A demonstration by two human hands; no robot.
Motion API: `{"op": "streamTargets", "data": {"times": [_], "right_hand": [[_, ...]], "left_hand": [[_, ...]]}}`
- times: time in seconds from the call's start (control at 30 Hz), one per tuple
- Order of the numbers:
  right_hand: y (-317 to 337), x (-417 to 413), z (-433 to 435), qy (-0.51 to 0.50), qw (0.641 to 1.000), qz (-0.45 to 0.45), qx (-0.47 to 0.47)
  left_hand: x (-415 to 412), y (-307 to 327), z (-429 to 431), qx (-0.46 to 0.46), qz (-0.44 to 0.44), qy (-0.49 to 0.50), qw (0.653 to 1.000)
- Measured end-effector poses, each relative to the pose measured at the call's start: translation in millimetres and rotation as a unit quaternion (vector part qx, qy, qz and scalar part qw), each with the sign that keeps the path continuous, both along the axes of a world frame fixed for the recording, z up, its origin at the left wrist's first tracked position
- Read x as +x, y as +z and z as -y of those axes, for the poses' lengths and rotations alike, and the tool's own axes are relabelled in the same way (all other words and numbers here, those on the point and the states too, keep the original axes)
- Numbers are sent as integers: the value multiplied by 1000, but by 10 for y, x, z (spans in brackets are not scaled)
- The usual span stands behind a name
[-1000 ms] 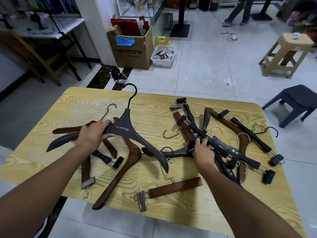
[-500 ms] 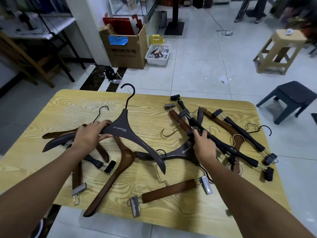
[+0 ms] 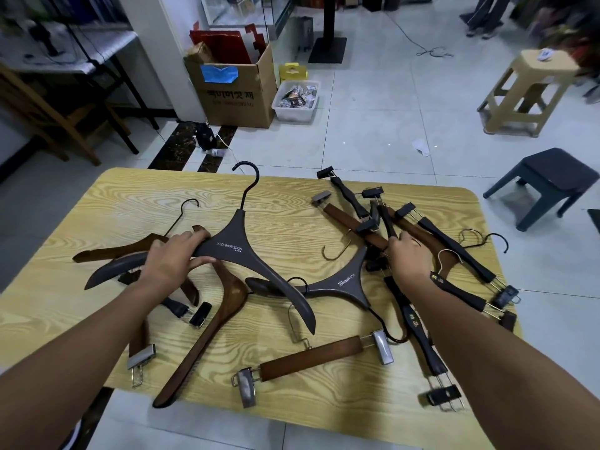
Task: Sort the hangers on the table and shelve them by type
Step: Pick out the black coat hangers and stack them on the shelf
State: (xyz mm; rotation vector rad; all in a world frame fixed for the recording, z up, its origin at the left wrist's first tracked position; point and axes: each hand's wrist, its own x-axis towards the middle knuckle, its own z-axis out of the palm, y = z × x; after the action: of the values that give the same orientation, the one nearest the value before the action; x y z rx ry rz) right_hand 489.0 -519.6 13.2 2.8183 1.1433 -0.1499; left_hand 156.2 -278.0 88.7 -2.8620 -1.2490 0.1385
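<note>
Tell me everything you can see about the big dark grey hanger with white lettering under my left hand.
The dark grey hanger is a broad-shouldered, matte coat hanger with a black hook pointing away from you and white XIZI IMPRESSION print at the neck. It lies on the left half of the table, over brown wooden hangers. Your left hand grips its left arm beside the neck; its right arm crosses the tip of a second grey hanger.

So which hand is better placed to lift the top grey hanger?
The left hand: its fingers grip that grey hanger. The right hand reaches into the clip hanger pile.
</note>
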Motion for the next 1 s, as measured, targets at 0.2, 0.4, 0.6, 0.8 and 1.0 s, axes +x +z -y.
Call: {"op": "streamTargets", "data": {"times": [0.2, 0.4, 0.6, 0.8, 1.0], "right_hand": [[-151, -105, 56, -26, 999, -15, -13], [-222, -385, 140, 19, 999, 28, -17], [-343, -853, 93, 60, 995, -70, 30], [-405, -1072, 10, 27, 992, -122, -6], [-409, -1063, -101, -6, 995, -97, -22]], "left_hand": [[-54, 12, -5, -2, 14, 1, 1000], [-66, 51, 14, -2, 23, 5, 1000], [-70, 111, 58, -9, 27, 5, 1000], [-156, 125, 77, -3, 35, 0, 999], [-281, 61, 97, -12, 1, 10, 1000]]}}
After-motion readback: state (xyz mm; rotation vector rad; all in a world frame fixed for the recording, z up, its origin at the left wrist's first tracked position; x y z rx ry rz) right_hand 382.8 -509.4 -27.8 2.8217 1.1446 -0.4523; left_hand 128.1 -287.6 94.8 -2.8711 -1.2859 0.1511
